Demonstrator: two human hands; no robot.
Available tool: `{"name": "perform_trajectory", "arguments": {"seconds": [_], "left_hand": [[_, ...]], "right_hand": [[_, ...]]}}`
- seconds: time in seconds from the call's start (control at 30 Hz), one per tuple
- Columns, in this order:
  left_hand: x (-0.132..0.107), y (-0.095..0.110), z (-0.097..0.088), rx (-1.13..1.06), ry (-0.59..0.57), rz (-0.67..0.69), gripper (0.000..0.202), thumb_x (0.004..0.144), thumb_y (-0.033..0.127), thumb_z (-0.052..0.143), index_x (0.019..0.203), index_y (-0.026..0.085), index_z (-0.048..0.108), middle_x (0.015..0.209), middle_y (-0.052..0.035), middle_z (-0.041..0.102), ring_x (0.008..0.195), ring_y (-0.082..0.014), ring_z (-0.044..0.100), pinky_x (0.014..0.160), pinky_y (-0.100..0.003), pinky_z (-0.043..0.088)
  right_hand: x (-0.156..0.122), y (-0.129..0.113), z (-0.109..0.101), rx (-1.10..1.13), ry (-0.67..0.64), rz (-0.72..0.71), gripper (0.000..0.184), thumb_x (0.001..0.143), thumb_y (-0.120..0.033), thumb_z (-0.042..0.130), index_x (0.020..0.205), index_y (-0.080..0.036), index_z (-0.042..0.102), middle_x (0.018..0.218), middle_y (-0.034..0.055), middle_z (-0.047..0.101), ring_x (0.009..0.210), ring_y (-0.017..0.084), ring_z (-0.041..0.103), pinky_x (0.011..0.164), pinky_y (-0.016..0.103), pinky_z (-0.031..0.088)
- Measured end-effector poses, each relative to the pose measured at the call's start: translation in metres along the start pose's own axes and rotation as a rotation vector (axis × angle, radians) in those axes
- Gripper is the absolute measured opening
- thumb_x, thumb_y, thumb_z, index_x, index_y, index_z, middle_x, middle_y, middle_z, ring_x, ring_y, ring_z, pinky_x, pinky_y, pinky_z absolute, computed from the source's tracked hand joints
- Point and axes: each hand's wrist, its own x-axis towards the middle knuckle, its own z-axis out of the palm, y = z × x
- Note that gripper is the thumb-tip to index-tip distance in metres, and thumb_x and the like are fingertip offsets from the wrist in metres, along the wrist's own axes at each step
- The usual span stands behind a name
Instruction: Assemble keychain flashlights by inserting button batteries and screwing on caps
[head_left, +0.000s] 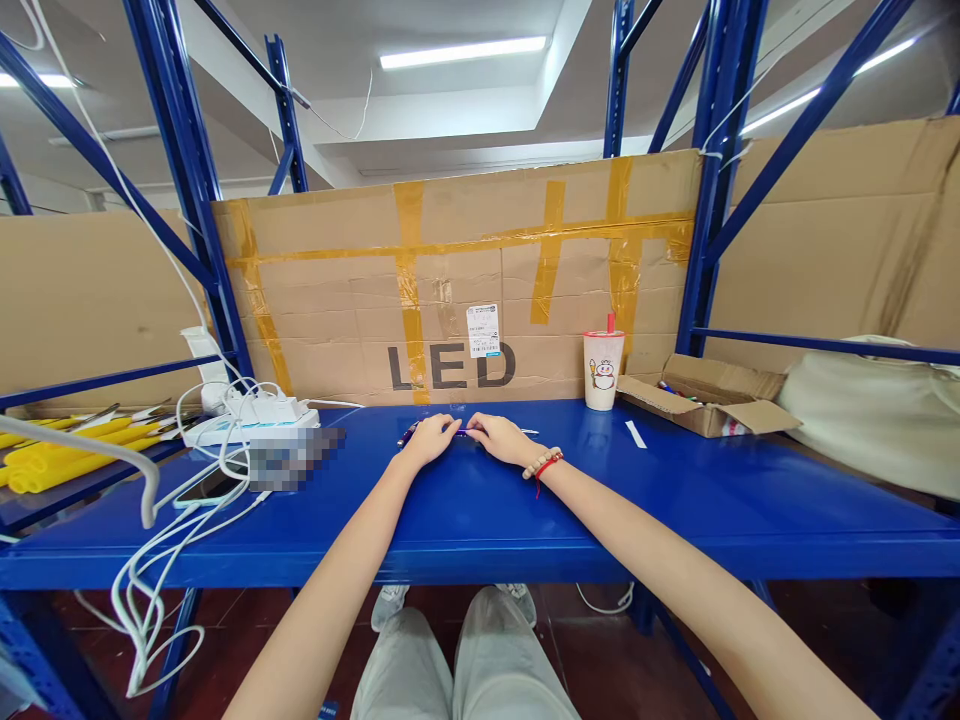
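Both hands rest on the blue tabletop (pixel 480 510), close together near its far side. My left hand (pixel 431 440) is closed, with the dark purple end of a slim pen (pixel 407 435) showing beyond its outer side. My right hand (pixel 501 440) pinches a thin purple stretch of what looks like a pen between the two hands. A thin pale tip pokes out past the right hand's knuckles. Whether these parts belong to one pen or two is hidden by the fingers. Beads and a red cord circle my right wrist.
A cup with a red straw (pixel 602 370) stands at the back right, near a white strip (pixel 635 434) and an open cardboard box (pixel 705 395). Tangled white cables (pixel 225 450) and a phone (pixel 206 488) lie left. A cardboard panel (pixel 337 300) closes the back.
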Motion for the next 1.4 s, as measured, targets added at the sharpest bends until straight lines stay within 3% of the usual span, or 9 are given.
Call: {"name": "perform_trajectory", "arguments": {"seconds": [0.17,0.33,0.47,0.63,1.0,1.17,1.4], "left_hand": [[0.001,-0.003,0.002,-0.021,-0.015,0.045,0.045,0.089,0.041,0.030,0.062,0.018,0.057,0.076,-0.0058,0.063,0.077,-0.0209,0.058,0.077,-0.031,0.042],[0.000,0.001,0.000,-0.107,0.013,0.041,0.050,0.089,0.045,0.025,0.054,0.018,0.050,0.067,-0.0046,0.059,0.069,-0.0187,0.056,0.075,-0.030,0.041],[0.000,0.004,0.000,-0.156,0.003,0.045,0.053,0.087,0.051,0.027,0.051,0.018,0.048,0.063,-0.0026,0.056,0.063,-0.0167,0.052,0.070,-0.029,0.040],[-0.001,0.007,0.000,-0.203,-0.018,0.005,0.054,0.084,0.057,0.031,0.049,0.018,0.047,0.061,-0.0013,0.055,0.060,-0.0158,0.049,0.063,-0.028,0.038],[-0.004,0.010,-0.003,-0.261,-0.057,0.010,0.057,0.083,0.059,0.033,0.052,0.017,0.056,0.062,-0.0016,0.057,0.063,-0.0165,0.053,0.069,-0.028,0.039],[-0.002,0.009,-0.002,-0.266,-0.025,0.010,0.055,0.081,0.059,0.036,0.051,0.017,0.056,0.064,-0.0016,0.058,0.064,-0.0161,0.052,0.067,-0.028,0.038],[-0.003,0.012,-0.005,-0.312,0.032,0.021,0.052,0.080,0.057,0.041,0.048,0.017,0.053,0.056,-0.0003,0.056,0.061,-0.0153,0.051,0.063,-0.026,0.039]], "right_hand": [[0.000,-0.003,-0.002,-0.050,0.050,0.061,0.025,0.096,-0.027,0.032,0.098,-0.019,0.056,0.100,0.0058,0.065,0.087,0.018,0.061,0.073,0.026,0.040],[-0.001,-0.010,-0.008,-0.120,-0.006,0.140,0.035,0.097,-0.035,0.026,0.095,-0.021,0.057,0.091,0.0046,0.068,0.081,0.019,0.062,0.064,0.025,0.037],[-0.003,-0.012,-0.011,-0.085,-0.085,0.103,0.047,0.093,-0.051,0.029,0.083,-0.020,0.063,0.081,0.0035,0.068,0.076,0.018,0.062,0.061,0.024,0.035],[-0.004,-0.011,-0.010,-0.063,-0.093,0.071,0.053,0.087,-0.062,0.034,0.086,-0.020,0.066,0.072,0.0030,0.067,0.070,0.018,0.061,0.058,0.024,0.035],[-0.003,-0.010,-0.010,0.158,-0.108,0.046,0.051,0.086,-0.059,0.037,0.080,-0.019,0.068,0.064,0.0007,0.065,0.062,0.014,0.060,0.057,0.023,0.037],[-0.002,-0.006,-0.004,0.215,-0.143,0.002,0.052,0.087,-0.058,0.037,0.075,-0.016,0.064,0.061,0.0007,0.063,0.048,0.011,0.052,0.054,0.023,0.038],[-0.001,-0.003,0.005,0.165,-0.071,-0.030,0.043,0.093,-0.048,0.032,0.087,-0.017,0.061,0.065,0.0007,0.063,0.056,0.013,0.056,0.067,0.028,0.042]]}}
